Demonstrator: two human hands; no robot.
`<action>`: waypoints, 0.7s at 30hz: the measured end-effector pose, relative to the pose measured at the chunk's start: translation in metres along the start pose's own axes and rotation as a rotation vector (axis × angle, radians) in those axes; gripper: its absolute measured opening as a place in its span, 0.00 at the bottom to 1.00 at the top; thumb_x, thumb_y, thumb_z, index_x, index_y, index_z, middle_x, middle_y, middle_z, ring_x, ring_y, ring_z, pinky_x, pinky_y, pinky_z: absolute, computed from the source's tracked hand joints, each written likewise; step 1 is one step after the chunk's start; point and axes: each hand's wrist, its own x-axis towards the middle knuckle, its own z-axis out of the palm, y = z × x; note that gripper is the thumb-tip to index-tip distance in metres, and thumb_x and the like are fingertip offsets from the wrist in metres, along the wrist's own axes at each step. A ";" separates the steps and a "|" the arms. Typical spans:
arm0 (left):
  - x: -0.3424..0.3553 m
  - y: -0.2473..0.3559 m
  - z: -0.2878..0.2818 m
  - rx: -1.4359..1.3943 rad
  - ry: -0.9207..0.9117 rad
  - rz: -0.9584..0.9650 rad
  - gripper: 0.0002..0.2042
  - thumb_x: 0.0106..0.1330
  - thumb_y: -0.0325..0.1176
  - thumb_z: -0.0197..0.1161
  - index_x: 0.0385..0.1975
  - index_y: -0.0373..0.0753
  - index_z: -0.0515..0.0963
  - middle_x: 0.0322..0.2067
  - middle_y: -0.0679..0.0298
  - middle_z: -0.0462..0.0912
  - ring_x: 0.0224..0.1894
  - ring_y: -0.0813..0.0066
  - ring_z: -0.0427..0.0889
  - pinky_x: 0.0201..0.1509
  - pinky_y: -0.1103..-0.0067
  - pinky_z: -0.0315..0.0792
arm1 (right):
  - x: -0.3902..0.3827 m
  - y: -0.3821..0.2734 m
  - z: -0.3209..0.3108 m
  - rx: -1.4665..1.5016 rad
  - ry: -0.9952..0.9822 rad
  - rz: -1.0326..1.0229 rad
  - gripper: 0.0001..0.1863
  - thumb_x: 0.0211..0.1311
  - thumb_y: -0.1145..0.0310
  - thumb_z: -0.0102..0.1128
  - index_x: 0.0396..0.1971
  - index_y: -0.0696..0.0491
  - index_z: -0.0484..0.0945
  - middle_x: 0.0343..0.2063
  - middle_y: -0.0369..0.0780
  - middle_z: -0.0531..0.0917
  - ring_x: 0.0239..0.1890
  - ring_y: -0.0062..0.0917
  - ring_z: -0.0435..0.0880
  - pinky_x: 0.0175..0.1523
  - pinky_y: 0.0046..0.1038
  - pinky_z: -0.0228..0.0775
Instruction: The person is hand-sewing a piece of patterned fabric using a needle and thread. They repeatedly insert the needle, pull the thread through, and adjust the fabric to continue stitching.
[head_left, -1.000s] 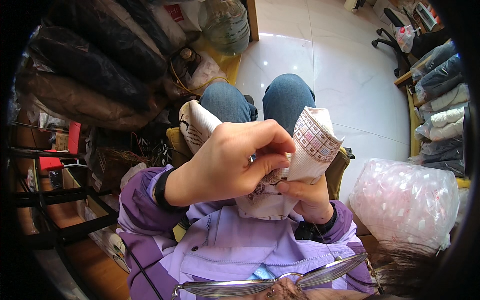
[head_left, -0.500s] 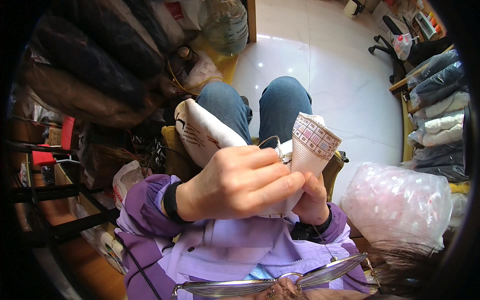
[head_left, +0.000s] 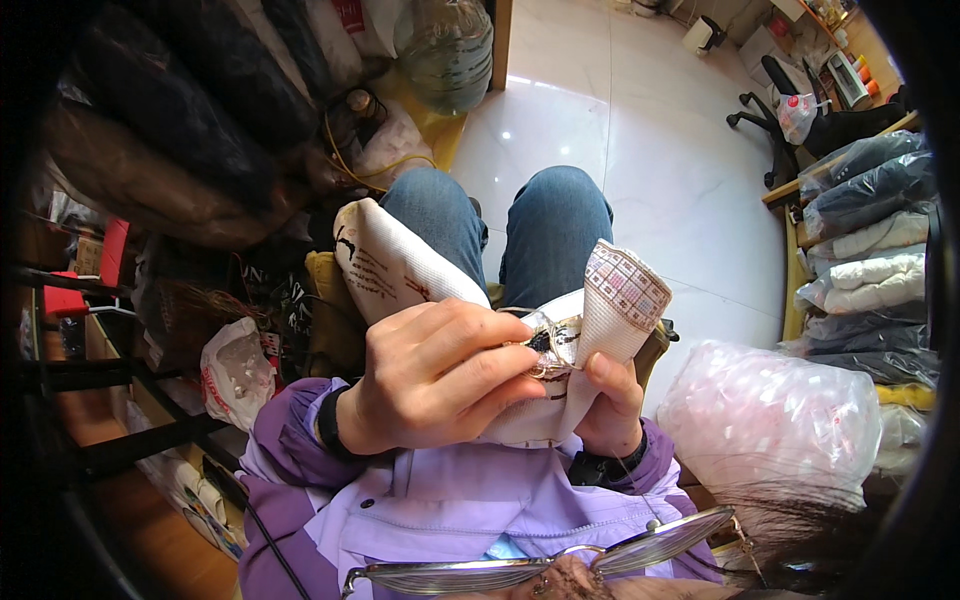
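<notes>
White woven cloth [head_left: 420, 275] is gripped from beneath by the right hand [head_left: 610, 405], steadied for the left hand [head_left: 440, 375] pinching a small dark object [head_left: 541, 341].

A clear plastic bag [head_left: 770, 420], a water jug [head_left: 445, 45], and possibly an office chair [head_left: 775, 110] stand about.

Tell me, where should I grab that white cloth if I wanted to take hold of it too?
Probably the free rounded end of the white cloth, coming from the person's left. That end sticks up bare above the left hand, while the middle is pinched by both hands and the right hand holds the checked corner.
</notes>
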 end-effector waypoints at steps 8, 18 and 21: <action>-0.009 -0.001 0.004 -0.047 0.032 0.022 0.13 0.49 0.31 0.79 0.33 0.39 0.84 0.33 0.65 0.86 0.34 0.69 0.86 0.33 0.78 0.82 | 0.000 0.003 -0.009 0.133 -0.061 0.018 0.29 0.63 0.65 0.68 0.59 0.61 0.69 0.51 0.45 0.80 0.52 0.31 0.82 0.59 0.34 0.74; -0.011 -0.004 0.004 -0.083 0.040 0.023 0.13 0.49 0.30 0.79 0.33 0.39 0.84 0.34 0.64 0.86 0.35 0.69 0.86 0.33 0.79 0.82 | 0.001 0.006 -0.012 0.137 -0.081 0.054 0.30 0.63 0.60 0.70 0.59 0.60 0.69 0.51 0.43 0.81 0.52 0.30 0.82 0.58 0.33 0.75; -0.011 -0.004 0.003 -0.087 0.044 0.022 0.13 0.49 0.30 0.79 0.33 0.39 0.84 0.34 0.64 0.86 0.35 0.69 0.87 0.33 0.79 0.82 | 0.002 0.006 -0.012 0.137 -0.069 0.081 0.29 0.63 0.60 0.69 0.58 0.59 0.70 0.51 0.43 0.81 0.52 0.29 0.82 0.57 0.32 0.75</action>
